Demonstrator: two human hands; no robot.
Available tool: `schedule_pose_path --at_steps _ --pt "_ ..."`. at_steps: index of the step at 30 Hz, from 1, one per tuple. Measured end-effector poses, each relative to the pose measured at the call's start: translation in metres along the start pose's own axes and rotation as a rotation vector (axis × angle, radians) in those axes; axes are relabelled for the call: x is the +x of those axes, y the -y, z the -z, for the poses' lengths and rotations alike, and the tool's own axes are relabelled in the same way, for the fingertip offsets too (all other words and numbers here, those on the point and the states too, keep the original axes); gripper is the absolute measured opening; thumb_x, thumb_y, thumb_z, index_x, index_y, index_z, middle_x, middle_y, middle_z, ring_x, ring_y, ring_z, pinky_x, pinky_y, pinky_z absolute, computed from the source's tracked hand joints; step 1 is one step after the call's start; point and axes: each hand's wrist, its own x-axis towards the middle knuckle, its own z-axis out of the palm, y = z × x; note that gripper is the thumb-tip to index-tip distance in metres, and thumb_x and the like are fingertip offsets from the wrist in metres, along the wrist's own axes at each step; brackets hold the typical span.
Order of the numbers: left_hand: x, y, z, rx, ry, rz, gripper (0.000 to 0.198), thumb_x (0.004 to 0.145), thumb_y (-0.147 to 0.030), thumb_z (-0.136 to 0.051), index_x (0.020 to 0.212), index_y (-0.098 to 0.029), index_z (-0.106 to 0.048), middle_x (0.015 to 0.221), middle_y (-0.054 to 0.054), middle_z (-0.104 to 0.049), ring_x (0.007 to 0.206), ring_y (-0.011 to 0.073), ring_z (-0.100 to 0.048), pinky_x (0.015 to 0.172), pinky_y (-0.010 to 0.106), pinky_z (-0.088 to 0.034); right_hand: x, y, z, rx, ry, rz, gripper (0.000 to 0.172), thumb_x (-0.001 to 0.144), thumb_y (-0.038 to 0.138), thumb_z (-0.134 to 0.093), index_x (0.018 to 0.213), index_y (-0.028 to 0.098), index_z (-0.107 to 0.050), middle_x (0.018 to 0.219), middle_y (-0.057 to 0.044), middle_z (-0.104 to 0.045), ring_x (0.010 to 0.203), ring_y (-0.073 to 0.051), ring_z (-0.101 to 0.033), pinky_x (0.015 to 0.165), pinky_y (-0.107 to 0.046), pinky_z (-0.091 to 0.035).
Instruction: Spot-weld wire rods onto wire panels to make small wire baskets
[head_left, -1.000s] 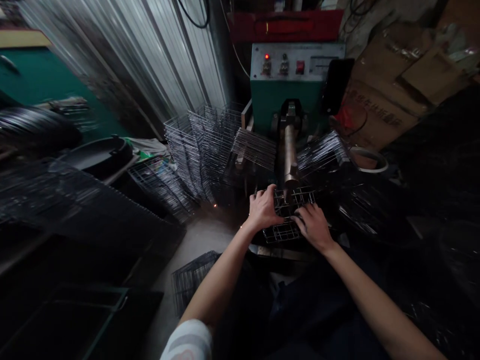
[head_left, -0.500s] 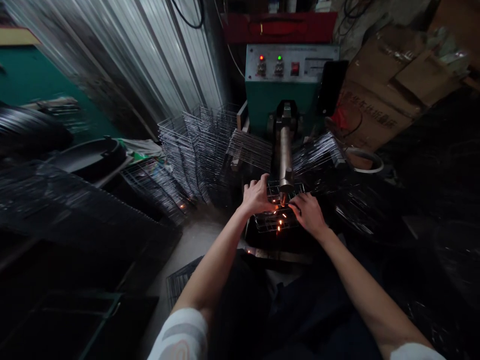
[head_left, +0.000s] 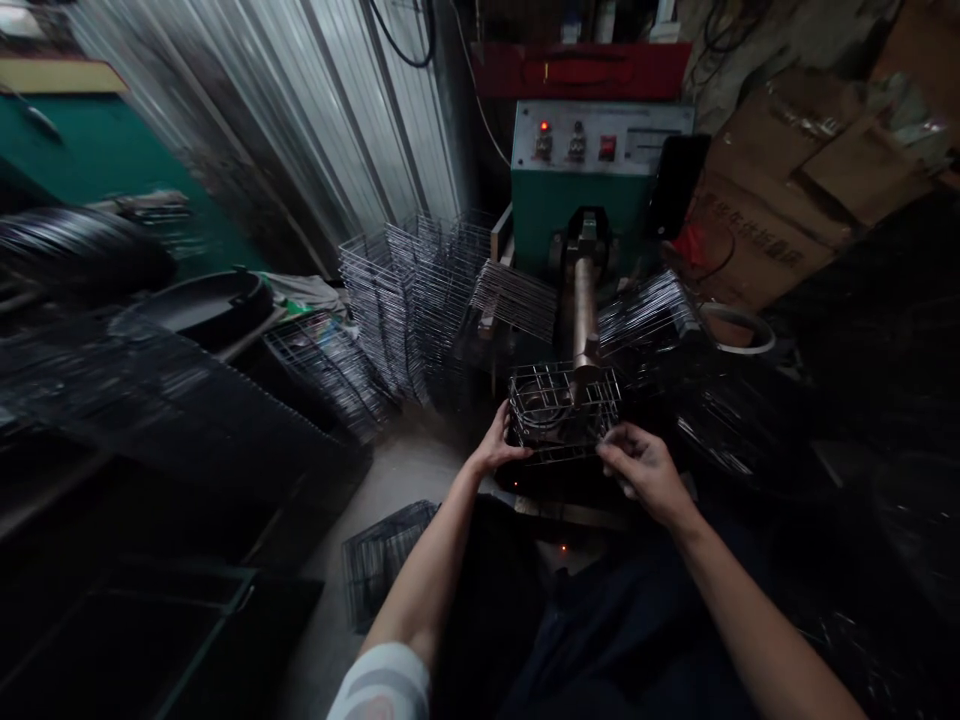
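Note:
A small wire basket [head_left: 559, 415] hangs under the arm of a spot welder [head_left: 585, 300], its open grid tilted around the electrode tip. My left hand [head_left: 496, 442] grips the basket's left side, with the thumb along the near lower edge. At the near right corner, my right hand [head_left: 643, 468] has its fingers closed on the wire, thumb against the forefinger. Parts of the basket behind the welder arm are hard to make out. One red lamp glows on the welder's control panel [head_left: 600, 140].
Stacked wire grids [head_left: 412, 300] stand left of the welder, and loose wire pieces [head_left: 649, 310] lie to its right. A cardboard box [head_left: 780, 210] leans at the back right. Another wire basket [head_left: 382, 560] sits on the floor at left. A phone [head_left: 679, 185] is fixed beside the panel.
The sparks at the electrode have faded and the green lamp has gone dark. Both hands have drawn back toward me, and the basket has tipped so more of its grid shows.

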Motion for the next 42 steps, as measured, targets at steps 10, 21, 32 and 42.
schedule_pose_path --at_steps 10,21,32,42 --pt "-0.067 -0.068 -0.018 0.547 0.17 -0.194 0.132 0.048 -0.035 -0.088 0.157 -0.024 -0.013 0.141 0.011 -0.051 0.125 0.0351 -0.048 0.108 0.051 -0.038 -0.035 0.022 -0.017 -0.593 0.457 0.272 0.024 0.102 0.032 -0.049 0.105 0.023 -0.071 0.096 -0.005 -0.07 0.088 -0.019 -0.063 0.081 -0.032 -0.048" --pt "-0.046 -0.126 -0.052 0.838 0.094 -0.285 0.149 0.046 -0.032 -0.086 0.157 -0.02 0.012 0.137 0.015 -0.047 0.121 0.038 -0.046 0.107 0.05 -0.038 -0.024 -0.046 0.0 -1.253 0.256 0.598 0.035 0.095 0.009 -0.052 0.129 0.016 -0.062 0.116 -0.011 -0.072 0.114 -0.027 -0.055 0.087 -0.042 -0.04" --pt "-0.019 -0.137 -0.048 0.828 -0.007 -0.3 0.15 0.048 -0.031 -0.088 0.156 -0.022 0.016 0.137 0.013 -0.051 0.122 0.0357 -0.046 0.101 0.046 -0.044 0.003 -0.043 0.012 -1.184 0.05 0.716 0.033 0.096 0.013 -0.055 0.126 0.022 -0.067 0.117 -0.005 -0.074 0.11 -0.024 -0.059 0.087 -0.039 -0.037" --pt "-0.005 -0.144 -0.04 0.842 0.011 -0.254 0.146 0.051 -0.038 -0.085 0.157 -0.021 0.014 0.14 0.013 -0.052 0.123 0.0368 -0.047 0.096 0.044 -0.046 0.018 -0.037 0.01 -1.186 0.025 0.692 0.028 0.097 0.015 -0.054 0.121 0.023 -0.068 0.113 -0.005 -0.075 0.11 -0.023 -0.058 0.087 -0.037 -0.036"
